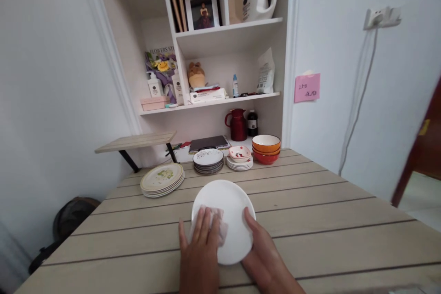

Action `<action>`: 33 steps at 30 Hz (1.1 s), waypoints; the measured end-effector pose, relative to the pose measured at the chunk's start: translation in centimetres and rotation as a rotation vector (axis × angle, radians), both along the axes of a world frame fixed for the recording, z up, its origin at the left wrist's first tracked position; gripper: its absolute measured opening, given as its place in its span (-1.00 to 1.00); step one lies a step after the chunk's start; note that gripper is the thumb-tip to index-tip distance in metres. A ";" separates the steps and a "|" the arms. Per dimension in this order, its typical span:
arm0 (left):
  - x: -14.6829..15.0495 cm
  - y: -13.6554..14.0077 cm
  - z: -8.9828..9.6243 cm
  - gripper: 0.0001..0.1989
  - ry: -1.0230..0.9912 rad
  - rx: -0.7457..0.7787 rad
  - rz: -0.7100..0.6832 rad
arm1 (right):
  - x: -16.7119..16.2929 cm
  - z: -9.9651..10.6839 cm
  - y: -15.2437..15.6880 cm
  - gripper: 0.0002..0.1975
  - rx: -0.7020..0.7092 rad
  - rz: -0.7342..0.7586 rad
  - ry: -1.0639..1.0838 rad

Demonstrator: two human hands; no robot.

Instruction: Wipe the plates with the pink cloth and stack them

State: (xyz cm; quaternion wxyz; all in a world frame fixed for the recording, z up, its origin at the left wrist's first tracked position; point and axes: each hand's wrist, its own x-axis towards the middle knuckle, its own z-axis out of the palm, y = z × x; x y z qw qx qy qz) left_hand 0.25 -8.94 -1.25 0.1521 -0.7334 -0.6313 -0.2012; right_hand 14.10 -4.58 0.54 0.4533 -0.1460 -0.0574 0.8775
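Rnd wht plate (237, 202), pale pinkish cloth (223, 230) atop

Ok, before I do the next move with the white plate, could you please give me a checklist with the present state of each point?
1. Right hand has the white plate at its edge: ok, thumb over the rim.
2. Left hand is on the cloth: ok, fingers spread over it.
3. Cloth within the plate's rim: cannot tell, the left hand covers part of it.
4. Underside of the white plate wiped: cannot tell, it is hidden.
5. Flowered plates stacked apart from the white plate: ok.
6. Bowls nested upright at the back: ok.
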 end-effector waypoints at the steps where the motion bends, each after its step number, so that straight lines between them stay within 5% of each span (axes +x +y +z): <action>1: 0.0 0.0 0.0 -0.35 0.004 -0.004 -0.028 | 0.0 0.0 0.0 -0.40 0.004 -0.006 0.003; 11: 1.1 0.6 0.9 -0.42 0.131 0.095 -0.180 | 0.0 0.0 -0.2 -0.62 0.021 -0.052 -0.023; 22: 1.1 4.8 4.4 -0.55 0.056 -0.026 -0.044 | -0.4 -0.3 0.4 -0.52 0.076 0.003 0.035; 28: 0.0 4.2 3.1 -0.57 0.095 0.016 0.138 | -0.3 -0.4 0.4 -0.41 0.038 0.006 0.021; 33: -1.2 3.3 1.3 -0.53 0.165 0.034 0.124 | -0.5 -0.3 0.2 -0.38 0.029 0.028 0.039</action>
